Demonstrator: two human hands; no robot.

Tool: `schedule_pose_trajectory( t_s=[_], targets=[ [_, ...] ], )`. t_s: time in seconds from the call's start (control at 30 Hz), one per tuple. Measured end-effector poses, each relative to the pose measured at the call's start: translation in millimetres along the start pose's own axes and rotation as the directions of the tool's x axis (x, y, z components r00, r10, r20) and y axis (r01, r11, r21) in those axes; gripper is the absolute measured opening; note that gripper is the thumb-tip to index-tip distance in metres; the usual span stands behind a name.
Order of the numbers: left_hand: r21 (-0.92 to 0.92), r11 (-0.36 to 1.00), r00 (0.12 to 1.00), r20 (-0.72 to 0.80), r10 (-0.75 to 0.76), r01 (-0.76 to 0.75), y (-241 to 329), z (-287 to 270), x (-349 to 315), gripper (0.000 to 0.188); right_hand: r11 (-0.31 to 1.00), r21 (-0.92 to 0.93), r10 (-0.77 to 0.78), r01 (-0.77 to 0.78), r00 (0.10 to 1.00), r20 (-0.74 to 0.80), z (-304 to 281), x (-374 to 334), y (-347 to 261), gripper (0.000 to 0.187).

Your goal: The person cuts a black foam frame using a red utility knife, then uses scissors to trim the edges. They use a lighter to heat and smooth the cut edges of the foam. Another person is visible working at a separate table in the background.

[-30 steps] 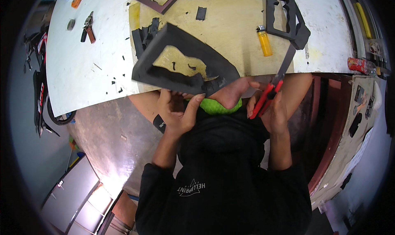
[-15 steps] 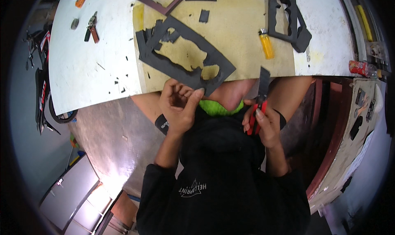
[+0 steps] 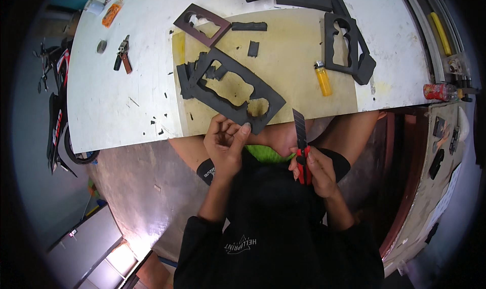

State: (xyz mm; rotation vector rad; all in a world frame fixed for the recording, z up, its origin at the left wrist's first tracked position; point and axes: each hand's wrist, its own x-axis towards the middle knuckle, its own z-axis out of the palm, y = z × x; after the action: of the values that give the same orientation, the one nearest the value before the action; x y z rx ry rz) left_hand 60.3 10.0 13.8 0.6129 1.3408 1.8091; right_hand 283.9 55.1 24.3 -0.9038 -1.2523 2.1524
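Note:
My left hand (image 3: 228,142) pinches the near corner of a dark grey foam frame (image 3: 210,99), thumb on top. The frame has a wavy cut-out with a round lobe near that corner, and it lies slanted over the yellowed cutting mat (image 3: 298,41), its held corner jutting past the table edge. In my right hand (image 3: 319,172) is a red and black utility knife (image 3: 302,160), its long dark blade extended and pointing up toward the table edge. Blade and foam are apart. Black foam scraps (image 3: 186,79) lie under the frame's left end.
On the mat are a maroon foam frame (image 3: 215,33), a yellow lighter (image 3: 323,80) and a small foam strip (image 3: 253,49). Another dark foam frame (image 3: 331,56) lies at the right. Pliers-like tool (image 3: 123,56) and an orange box (image 3: 111,15) sit on the left. A red-labelled bottle (image 3: 440,92) stands far right.
The view has shifted, so the tabletop appears lower and more of its far side shows. My right hand has brought the knife leftward, closer to the foam frame; my left hand keeps its pinch.

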Motion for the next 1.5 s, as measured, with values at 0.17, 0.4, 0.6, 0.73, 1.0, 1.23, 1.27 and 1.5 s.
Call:
schedule_pose_trajectory(
  t_s=[0.17,0.4,0.6,0.73,1.0,1.23,1.27,1.5],
  targets=[
    [-0.099,0.994,0.999,0.0,-0.04,0.04,-3.5,-1.8,0.7,0.034,0.994,0.105,0.003,-0.008,0.999,0.054,0.2,-4.7,6.7,0.037],
    [-0.253,0.966,0.998,-0.002,-0.065,0.062,1.4,7.5,0.5,0.04,0.99,0.142,-0.015,0.005,0.997,0.071,0.4,-6.9,4.4,0.035],
    [-0.128,0.991,0.998,-0.055,0.02,-0.027,-2.4,12.1,-2.6,0.041,0.994,0.076,-0.079,0.074,0.994,0.07,2.8,-6.5,6.0,0.031],
    [0.017,0.999,0.991,-0.129,0.036,-0.034,-2.3,11.7,-4.6,0.035,0.99,-0.079,-0.113,0.118,0.992,0.063,6.4,-5.4,5.0,0.028],
    [0.378,0.924,0.984,-0.131,0.117,-0.06,-8.5,1.6,-7.7,0.041,0.989,-0.147,-0.022,0.019,1.0,-0.018,10.4,-2.9,3.0,0.024],
    [0.283,0.957,0.989,-0.107,0.097,-0.063,-7.2,4.3,-0.2,0.037,0.944,-0.324,-0.095,0.069,0.993,-0.064,10.3,2.7,9.4,0.023],
    [0.33,0.942,0.99,-0.101,0.103,-0.064,-6.0,2.8,1.0,0.035,0.936,-0.344,-0.109,0.079,0.992,-0.068,9.7,3.3,10.3,0.023],
    [0.563,0.786,0.955,0.014,0.298,-0.254,-21.7,-9.4,12.4,0.032,0.928,-0.37,-0.073,0.036,0.994,-0.087,9.1,4.0,12.9,0.031]
  ],
)
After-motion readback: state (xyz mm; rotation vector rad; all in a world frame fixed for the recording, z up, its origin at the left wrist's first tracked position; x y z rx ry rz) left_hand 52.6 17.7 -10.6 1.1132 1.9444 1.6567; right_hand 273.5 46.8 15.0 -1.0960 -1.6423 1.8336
